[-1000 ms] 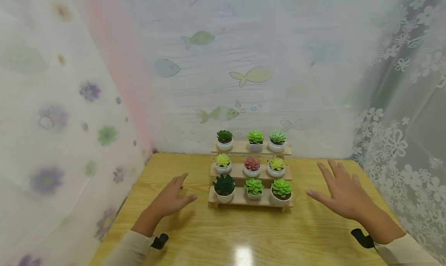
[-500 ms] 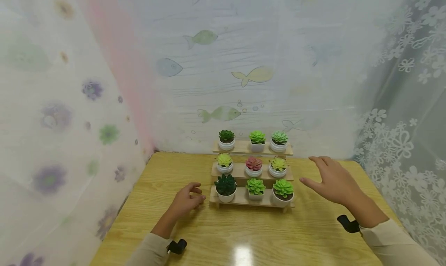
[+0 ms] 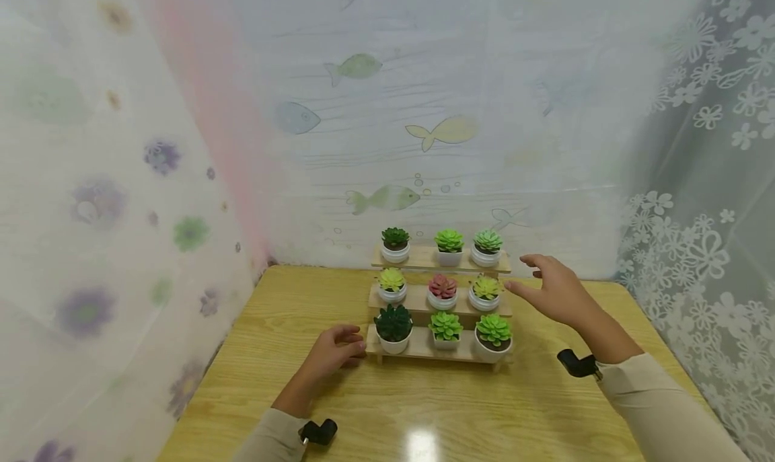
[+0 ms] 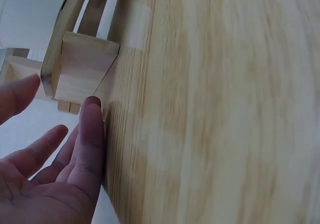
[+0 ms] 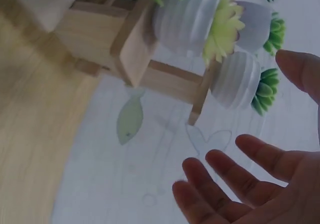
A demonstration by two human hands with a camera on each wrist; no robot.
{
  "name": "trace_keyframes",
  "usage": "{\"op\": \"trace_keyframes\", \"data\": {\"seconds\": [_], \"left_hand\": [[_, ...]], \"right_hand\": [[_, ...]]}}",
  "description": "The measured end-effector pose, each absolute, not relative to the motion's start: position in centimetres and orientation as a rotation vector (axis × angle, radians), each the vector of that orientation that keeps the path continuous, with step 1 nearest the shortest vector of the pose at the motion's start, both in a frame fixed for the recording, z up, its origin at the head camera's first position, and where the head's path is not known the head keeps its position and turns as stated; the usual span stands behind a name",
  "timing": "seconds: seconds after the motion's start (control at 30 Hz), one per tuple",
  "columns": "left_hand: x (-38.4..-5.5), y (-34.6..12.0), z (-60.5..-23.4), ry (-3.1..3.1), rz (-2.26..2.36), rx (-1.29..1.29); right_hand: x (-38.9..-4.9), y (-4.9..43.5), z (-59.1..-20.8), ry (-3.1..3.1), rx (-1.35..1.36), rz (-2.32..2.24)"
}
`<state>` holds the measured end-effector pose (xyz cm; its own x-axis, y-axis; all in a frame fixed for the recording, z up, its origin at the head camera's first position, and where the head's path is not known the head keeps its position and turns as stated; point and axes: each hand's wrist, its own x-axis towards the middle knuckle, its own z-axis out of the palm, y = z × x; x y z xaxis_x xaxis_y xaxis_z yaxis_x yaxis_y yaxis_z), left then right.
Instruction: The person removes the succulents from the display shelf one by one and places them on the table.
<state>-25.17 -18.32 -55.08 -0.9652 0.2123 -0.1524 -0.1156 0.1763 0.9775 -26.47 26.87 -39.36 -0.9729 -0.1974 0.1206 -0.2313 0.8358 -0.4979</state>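
Note:
A three-tier wooden plant stand (image 3: pixel 420 346) stands at the back of the table, with small potted succulents on every tier. My left hand (image 3: pixel 334 354) is at the left end of its lowest tier, fingers loosely bent; in the left wrist view the fingertips are right at the wooden end panel (image 4: pixel 85 63). To the right of the upper tiers, my right hand (image 3: pixel 560 292) is held with thumb and fingers apart and nothing between them. Nearest to it are a mint-green succulent (image 3: pixel 487 241) on top and a yellow-green succulent (image 3: pixel 486 288) on the middle tier.
A red succulent (image 3: pixel 443 288) sits mid-stand, and a dark green succulent (image 3: pixel 393 324) is at the front left. Behind the wood-grain table (image 3: pixel 436 408) hangs a curtain printed with fish (image 3: pixel 387 198). Flowered curtains (image 3: pixel 85 260) line both sides.
My left hand has moved right to the stand's left end, its fingers bending. My right hand has moved left and farther back, toward the upper tiers, its spread fingers drawing in.

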Motion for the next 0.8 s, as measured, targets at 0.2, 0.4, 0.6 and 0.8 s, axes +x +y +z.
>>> {"op": "trace_keyframes", "data": {"seconds": [0.2,0.4,0.6,0.8], "left_hand": [[-25.1,-17.9,-55.6,2.154,1.877,0.082],[-25.1,-17.7,-56.0,2.059,1.96,0.059],[-24.8,-17.2,-55.9,2.065,1.99,0.033],[-24.4,-16.3,-55.7,2.083,2.027,-0.018]], "right_hand": [[-28.2,25.7,-39.2,-2.908,0.255,1.008],[-29.6,24.7,-39.4,-2.869,0.231,1.115],[-30.6,24.0,-39.7,-2.902,0.221,1.175],[-30.9,24.1,-39.8,-2.904,0.199,1.199]]}}
